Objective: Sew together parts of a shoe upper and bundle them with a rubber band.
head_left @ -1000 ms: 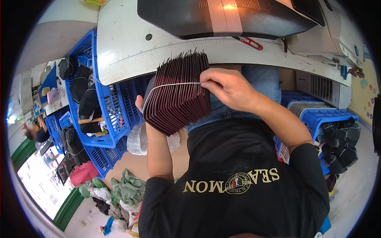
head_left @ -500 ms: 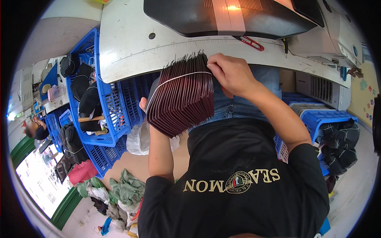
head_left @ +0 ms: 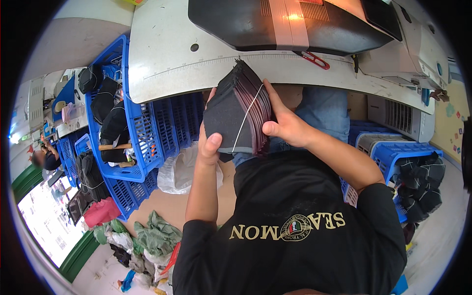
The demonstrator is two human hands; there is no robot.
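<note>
Between my two hands is a thick bundle of dark fabric pieces [head_left: 225,112], stacked face to face. A thin white band [head_left: 248,116] runs around it, and a broad grey-black face is turned up, with maroon edges along its right side. My left hand [head_left: 210,146] grips the left side, thumb on the upper face and most fingers hidden behind. On the right edge, my right hand [head_left: 291,127] presses with thumb and fingers. The bundle is tilted above my lap, just in front of the white worktable [head_left: 162,54].
On the table lie a black machine part [head_left: 236,29] with tape across it and a red-handled cutter [head_left: 314,60]. Blue crates [head_left: 142,130] of dark bundles stand at the left, another blue crate [head_left: 386,147] at the right. A white bag [head_left: 177,172] and crumpled cloths [head_left: 156,233] lie below left.
The bundle has turned so its flat grey-black face shows instead of the fanned maroon edges. My right hand has moved down from its top corner to the right side; my left thumb now lies on its face.
</note>
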